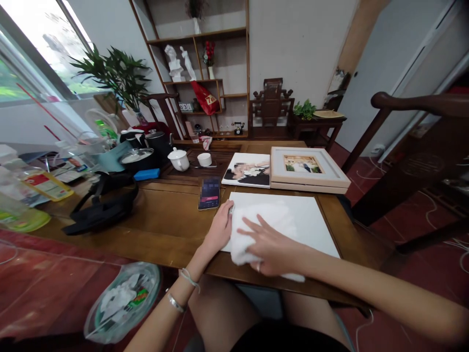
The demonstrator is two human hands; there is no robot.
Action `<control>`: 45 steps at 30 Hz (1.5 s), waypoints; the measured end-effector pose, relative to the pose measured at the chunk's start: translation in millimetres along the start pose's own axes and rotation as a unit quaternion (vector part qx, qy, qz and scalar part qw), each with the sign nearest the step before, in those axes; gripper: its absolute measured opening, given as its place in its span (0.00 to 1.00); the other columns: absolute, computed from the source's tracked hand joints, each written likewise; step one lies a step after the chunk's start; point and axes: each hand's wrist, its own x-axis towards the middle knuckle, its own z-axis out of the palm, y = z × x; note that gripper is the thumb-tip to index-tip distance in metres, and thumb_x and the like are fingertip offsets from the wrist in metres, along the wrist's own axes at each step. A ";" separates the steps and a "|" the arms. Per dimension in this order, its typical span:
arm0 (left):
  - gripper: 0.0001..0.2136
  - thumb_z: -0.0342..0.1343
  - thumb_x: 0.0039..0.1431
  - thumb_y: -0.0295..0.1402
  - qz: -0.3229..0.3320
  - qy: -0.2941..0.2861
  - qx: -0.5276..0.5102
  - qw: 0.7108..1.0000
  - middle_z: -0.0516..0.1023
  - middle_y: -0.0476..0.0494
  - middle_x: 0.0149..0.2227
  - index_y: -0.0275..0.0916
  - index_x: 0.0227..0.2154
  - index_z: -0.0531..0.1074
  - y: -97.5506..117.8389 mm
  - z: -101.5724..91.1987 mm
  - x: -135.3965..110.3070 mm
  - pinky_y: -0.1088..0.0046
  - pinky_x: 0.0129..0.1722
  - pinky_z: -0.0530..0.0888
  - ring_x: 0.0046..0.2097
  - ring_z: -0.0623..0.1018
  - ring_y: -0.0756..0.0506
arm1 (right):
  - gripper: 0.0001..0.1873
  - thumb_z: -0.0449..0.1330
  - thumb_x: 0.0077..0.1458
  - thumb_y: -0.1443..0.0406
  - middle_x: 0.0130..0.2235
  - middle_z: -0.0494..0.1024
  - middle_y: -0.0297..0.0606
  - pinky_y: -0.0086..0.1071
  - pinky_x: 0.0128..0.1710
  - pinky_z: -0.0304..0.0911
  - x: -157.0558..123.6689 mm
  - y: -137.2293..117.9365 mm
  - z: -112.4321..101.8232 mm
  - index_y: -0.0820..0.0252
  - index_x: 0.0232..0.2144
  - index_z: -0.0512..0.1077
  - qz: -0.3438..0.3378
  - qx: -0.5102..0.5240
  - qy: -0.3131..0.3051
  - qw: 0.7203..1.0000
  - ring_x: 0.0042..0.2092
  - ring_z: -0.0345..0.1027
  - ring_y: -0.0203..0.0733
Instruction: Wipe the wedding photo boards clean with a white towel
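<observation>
A flat white board (315, 222) lies at the table's near edge, its surface blank where it shows. My left hand (221, 226) grips the board's left edge near the far corner. On top of the board is a bunched white cloth (273, 211), draped partly over the near side. My right hand (269, 244) has hold of this cloth from above, with fingers spread across it and a ring on one finger. Just beyond my left hand, a phone (209, 193) with a lit screen rests on the wood.
Behind the board lie a photo print (247, 171) and a framed picture (311, 168). A white teapot (179, 159), a cup (204, 159), a black strap-like item (104, 203) and bottles (46, 185) stand leftward. A lined bin (124, 303) sits below; a wooden chair (395, 146) is at right.
</observation>
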 end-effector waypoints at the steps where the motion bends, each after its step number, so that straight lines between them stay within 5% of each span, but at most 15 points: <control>1: 0.18 0.40 0.62 0.27 -0.005 0.010 0.013 1.000 0.64 0.32 0.56 0.33 0.53 0.62 1.8 0.2 -0.4 0.57 0.60 0.60 0.60 0.65 0.40 | 0.13 0.59 0.50 0.63 0.58 0.66 0.49 0.60 0.61 0.40 -12.7 -5.8 -1.4 0.60 0.38 0.77 -0.018 0.014 -0.002 1.000 0.65 0.43 0.61; 3: 0.17 0.42 0.61 0.28 -0.015 0.032 0.051 0.998 0.65 0.32 0.55 0.34 0.52 0.63 7.9 -0.5 -2.3 0.57 0.59 0.62 0.58 0.65 0.40 | 0.11 0.59 0.50 0.63 0.57 0.69 0.46 0.56 0.62 0.40 -37.5 -10.2 -5.8 0.58 0.37 0.77 -0.020 0.048 0.005 0.999 0.65 0.46 0.55; 6: 0.18 0.47 0.61 0.36 -0.070 0.054 0.153 0.984 0.67 0.32 0.48 0.32 0.51 0.66 21.6 -4.2 -8.1 0.55 0.55 0.64 0.53 0.67 0.36 | 0.10 0.58 0.50 0.66 0.53 0.73 0.46 0.51 0.61 0.47 -69.8 4.4 -13.3 0.56 0.35 0.77 0.087 0.076 0.025 0.993 0.62 0.54 0.51; 11: 0.30 0.51 0.53 0.52 -0.195 -0.032 0.197 0.960 0.70 0.30 0.44 0.30 0.48 0.70 37.7 -15.9 -12.7 0.56 0.49 0.67 0.49 0.70 0.32 | 0.13 0.53 0.56 0.65 0.49 0.75 0.50 0.57 0.59 0.50 -91.5 50.9 -9.5 0.61 0.37 0.77 0.245 0.038 0.081 0.965 0.61 0.55 0.56; 16: 0.27 0.38 0.60 0.49 -0.268 -0.070 0.024 0.961 0.75 0.32 0.46 0.33 0.41 0.75 26.1 -29.0 0.7 0.61 0.51 0.64 0.52 0.71 0.35 | 0.14 0.53 0.57 0.67 0.49 0.76 0.48 0.62 0.58 0.46 -38.8 59.4 3.3 0.60 0.43 0.75 0.210 0.017 0.108 0.971 0.63 0.50 0.58; 20: 0.28 0.34 0.61 0.47 -0.303 -0.080 -0.082 0.946 0.79 0.34 0.43 0.34 0.36 0.77 14.8 -35.5 8.4 0.63 0.47 0.67 0.45 0.75 0.37 | 0.15 0.56 0.54 0.66 0.56 0.69 0.50 0.65 0.57 0.43 25.6 42.8 5.0 0.59 0.44 0.75 0.141 -0.011 0.078 0.987 0.63 0.48 0.61; 23: 0.29 0.34 0.60 0.49 -0.310 -0.085 -0.120 0.939 0.80 0.34 0.42 0.33 0.37 0.77 11.3 -37.1 8.3 0.63 0.45 0.68 0.44 0.76 0.37 | 0.14 0.56 0.55 0.66 0.56 0.70 0.48 0.60 0.59 0.41 42.4 26.7 1.6 0.58 0.44 0.75 0.051 0.006 0.061 0.997 0.64 0.48 0.56; 28: 0.28 0.37 0.59 0.49 -0.294 -0.061 -0.089 0.950 0.79 0.34 0.44 0.33 0.38 0.77 12.5 -37.9 4.4 0.63 0.47 0.67 0.46 0.75 0.37 | 0.14 0.56 0.55 0.67 0.52 0.73 0.47 0.49 0.62 0.41 -18.0 17.5 -16.2 0.57 0.43 0.75 -0.008 0.088 0.002 0.996 0.63 0.53 0.46; 34: 0.20 0.47 0.55 0.44 -0.290 -0.047 -0.109 0.950 0.79 0.38 0.45 0.34 0.36 0.77 24.7 -34.9 4.1 0.65 0.50 0.66 0.49 0.74 0.37 | 0.15 0.58 0.55 0.54 0.59 0.65 0.47 0.64 0.61 0.26 -99.6 37.0 -11.5 0.57 0.38 0.77 0.167 0.070 0.067 0.981 0.66 0.41 0.57; 40: 0.16 0.58 0.45 0.39 -0.395 -0.020 -0.184 0.900 0.77 0.38 0.47 0.35 0.36 0.76 29.1 -26.6 11.8 0.66 0.49 0.66 0.53 0.71 0.37 | 0.24 0.65 0.44 0.46 0.62 0.60 0.45 0.66 0.59 0.27 -100.8 42.2 10.7 0.55 0.39 0.77 0.147 0.042 0.085 0.985 0.66 0.38 0.62; 45: 0.12 0.58 0.44 0.37 -0.397 -0.063 -0.284 0.870 0.81 0.38 0.33 0.32 0.28 0.76 39.2 -34.5 22.3 0.67 0.38 0.72 0.38 0.78 0.40 | 0.20 0.63 0.47 0.49 0.63 0.59 0.46 0.65 0.60 0.31 -100.3 43.3 5.7 0.58 0.35 0.77 0.131 0.021 0.083 0.988 0.66 0.36 0.61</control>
